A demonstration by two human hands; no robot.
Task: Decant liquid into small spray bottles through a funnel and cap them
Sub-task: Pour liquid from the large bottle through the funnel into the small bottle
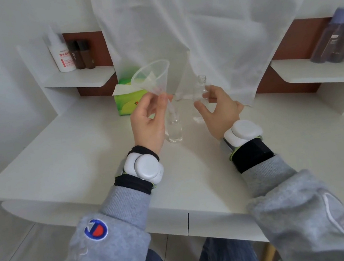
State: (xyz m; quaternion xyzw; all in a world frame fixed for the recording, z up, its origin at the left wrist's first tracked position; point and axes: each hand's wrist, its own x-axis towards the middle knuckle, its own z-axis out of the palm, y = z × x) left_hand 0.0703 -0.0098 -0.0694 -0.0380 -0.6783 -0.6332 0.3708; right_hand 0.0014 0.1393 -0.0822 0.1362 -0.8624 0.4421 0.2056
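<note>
My left hand [149, 120] pinches a clear plastic funnel [152, 76] near its narrow part, tilted, with its spout at the neck of a small clear bottle [175, 130] standing on the white desk [82, 155]. A taller clear bottle [200, 96] with an open neck stands to the right. My right hand [218, 109] curls around that bottle with fingers apart; I cannot tell whether it touches the glass. No cap or spray head is visible.
A green tissue box [129, 101] stands behind the funnel. A sheer white curtain [209, 37] hangs down to the desk behind the bottles. The left shelf holds a white bottle [62, 55] and two brown bottles [82, 54]; the right shelf holds purple bottles [336, 38].
</note>
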